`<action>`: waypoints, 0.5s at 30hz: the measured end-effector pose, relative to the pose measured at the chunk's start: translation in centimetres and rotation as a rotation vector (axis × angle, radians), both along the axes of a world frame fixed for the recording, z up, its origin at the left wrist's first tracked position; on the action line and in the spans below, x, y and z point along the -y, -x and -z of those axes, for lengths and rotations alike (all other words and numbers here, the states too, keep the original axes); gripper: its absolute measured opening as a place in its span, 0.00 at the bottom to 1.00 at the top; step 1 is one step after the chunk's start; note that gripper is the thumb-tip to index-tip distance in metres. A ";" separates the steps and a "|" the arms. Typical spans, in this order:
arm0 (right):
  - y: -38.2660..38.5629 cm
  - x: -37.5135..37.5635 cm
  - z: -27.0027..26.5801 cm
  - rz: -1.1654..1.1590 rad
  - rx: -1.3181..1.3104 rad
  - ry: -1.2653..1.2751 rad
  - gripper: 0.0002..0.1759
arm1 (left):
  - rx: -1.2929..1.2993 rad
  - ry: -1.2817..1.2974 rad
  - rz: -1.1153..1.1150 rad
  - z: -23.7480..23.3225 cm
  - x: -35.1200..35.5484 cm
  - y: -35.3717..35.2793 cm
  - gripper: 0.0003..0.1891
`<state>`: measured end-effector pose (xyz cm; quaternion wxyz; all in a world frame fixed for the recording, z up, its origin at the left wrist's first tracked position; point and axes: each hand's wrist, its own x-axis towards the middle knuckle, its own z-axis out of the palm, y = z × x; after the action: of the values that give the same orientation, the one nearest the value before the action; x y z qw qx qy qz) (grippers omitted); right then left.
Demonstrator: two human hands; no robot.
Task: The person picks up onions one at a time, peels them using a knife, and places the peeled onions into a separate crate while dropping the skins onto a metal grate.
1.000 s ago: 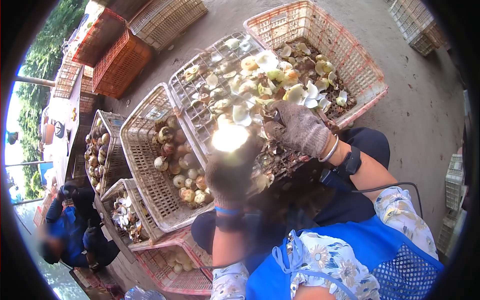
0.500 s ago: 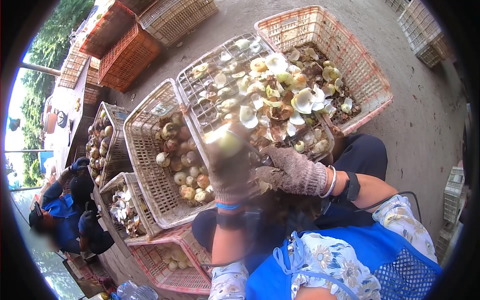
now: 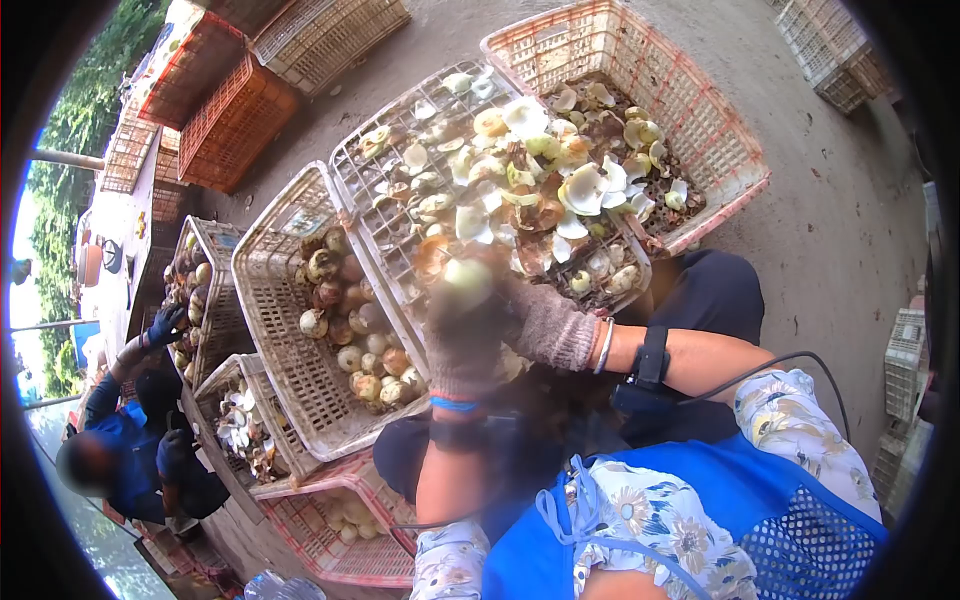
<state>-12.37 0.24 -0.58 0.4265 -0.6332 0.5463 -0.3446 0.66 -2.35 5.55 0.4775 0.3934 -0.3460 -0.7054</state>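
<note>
My left hand (image 3: 462,345), in a dirty knit glove, is closed around an onion (image 3: 467,284) whose pale top shows above the fingers; both are blurred. Close against it is my right hand (image 3: 553,325), gloved too, its fingers curled and partly hidden by the blur. What it grips cannot be made out. Just beyond the hands, onion peels (image 3: 585,190) lie heaped on a wire grid (image 3: 400,200). To the left, a crate (image 3: 283,370) holds whole onions (image 3: 370,330).
A large crate (image 3: 700,110) with scraps stands at the back right. A pinkish crate (image 3: 330,530) with pale onions is at lower left. A co-worker (image 3: 130,460) in blue sits at far left beside more crates. Orange crates (image 3: 235,125) stand at upper left.
The view has shifted, so the crates appear further left. My right hand has come closer to my left hand and the onion. The co-worker's arm has moved over a crate of onions.
</note>
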 end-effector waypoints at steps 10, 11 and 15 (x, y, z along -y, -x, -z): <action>0.6 0.3 -2.8 -0.056 -0.146 -0.072 0.19 | 0.666 0.389 0.185 3.2 1.9 -2.0 0.24; 0.6 0.1 -1.8 -0.123 -0.234 0.096 0.19 | 0.066 0.075 0.136 2.0 2.0 -2.2 0.23; 0.3 0.0 -0.6 -0.214 -0.240 0.022 0.17 | -0.808 -0.398 0.153 0.2 1.0 -1.2 0.21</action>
<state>-12.66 0.19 -0.01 0.3855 -0.7289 0.5191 -0.2250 1.87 -3.33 5.39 0.4358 0.1439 -0.0177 -0.8883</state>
